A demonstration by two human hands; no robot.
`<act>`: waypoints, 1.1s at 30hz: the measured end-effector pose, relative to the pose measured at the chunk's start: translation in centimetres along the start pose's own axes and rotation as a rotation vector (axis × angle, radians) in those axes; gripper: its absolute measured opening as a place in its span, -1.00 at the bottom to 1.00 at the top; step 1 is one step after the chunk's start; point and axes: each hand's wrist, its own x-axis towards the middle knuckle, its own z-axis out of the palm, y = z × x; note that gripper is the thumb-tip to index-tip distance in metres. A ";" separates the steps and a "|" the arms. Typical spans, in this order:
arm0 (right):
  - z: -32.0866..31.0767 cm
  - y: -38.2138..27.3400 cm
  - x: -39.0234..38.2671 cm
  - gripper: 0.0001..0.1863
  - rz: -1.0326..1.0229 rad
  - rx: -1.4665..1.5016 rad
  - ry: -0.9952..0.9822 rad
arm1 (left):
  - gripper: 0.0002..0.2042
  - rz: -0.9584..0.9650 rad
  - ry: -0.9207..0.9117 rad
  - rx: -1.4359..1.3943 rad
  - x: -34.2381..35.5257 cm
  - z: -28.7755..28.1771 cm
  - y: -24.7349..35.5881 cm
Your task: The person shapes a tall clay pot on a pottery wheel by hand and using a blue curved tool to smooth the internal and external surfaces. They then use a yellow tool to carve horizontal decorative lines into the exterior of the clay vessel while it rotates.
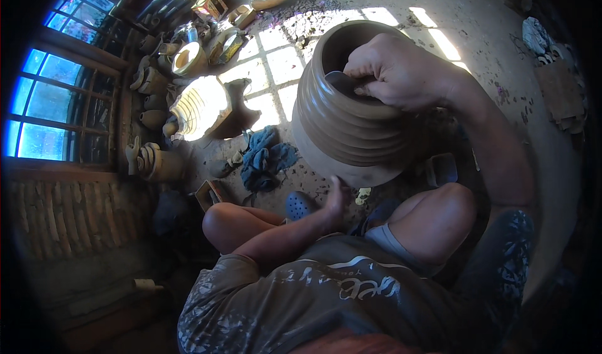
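A large ribbed clay pot stands upright on a round pale wheel disc in front of me. My right hand reaches over its rim, the fingers closed on a thin, flat scraper. The scraper's rounded end lies at the pot's mouth, by the inner wall; the rest is hidden in my grip. Low at the disc's near edge is my left hand, its fingers stretched upward and holding nothing. Whether they touch the disc cannot be made out.
A crumpled blue cloth lies left of the wheel. Beyond it sits a sunlit ribbed pot, with a pale bowl and several vessels along the wall. A small container stands near my right knee. Clay crumbs cover the far floor.
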 end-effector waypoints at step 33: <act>-0.3 0.5 -0.3 -0.91 -0.060 0.057 0.050 | -0.16 0.045 0.192 0.009 1.7 -0.7 2.1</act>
